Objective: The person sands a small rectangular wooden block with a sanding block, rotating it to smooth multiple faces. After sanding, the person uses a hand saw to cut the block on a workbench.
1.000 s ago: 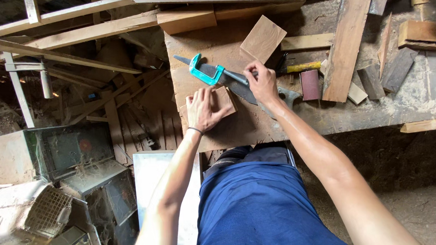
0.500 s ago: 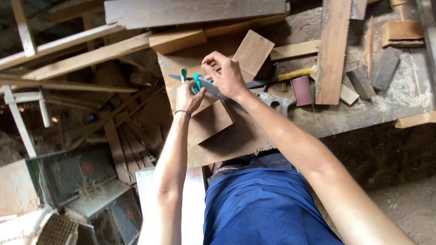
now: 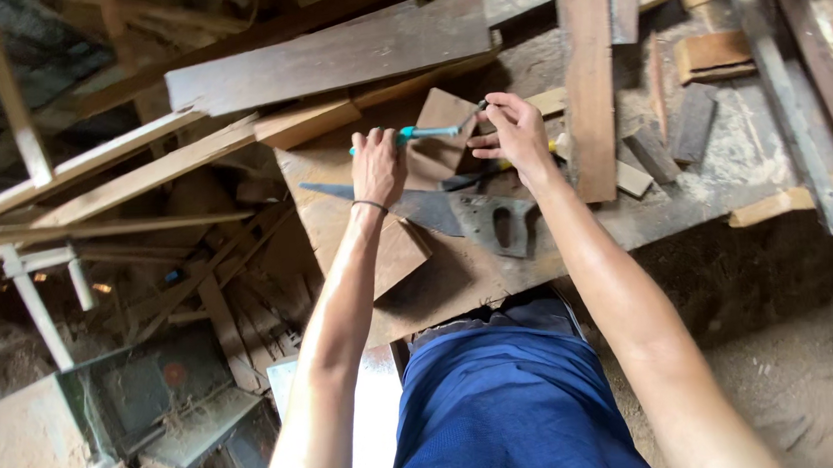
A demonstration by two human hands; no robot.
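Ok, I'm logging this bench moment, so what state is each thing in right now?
Left hand: closed around the teal handle.
Teal-handled clamp tool: lifted off the bench, held level by both hands.
Right hand: fingers pinching the tool's dark metal end.
Grey-handled handsaw: lying flat, untouched.
Small square wooden block: flat on the bench, under the left wrist.
Brown wooden workbench: dusty, cluttered with offcuts.

A dusty wooden workbench (image 3: 718, 190) stands over a bare dirt floor (image 3: 804, 385), with loose planks (image 3: 331, 58) and daylight on it.
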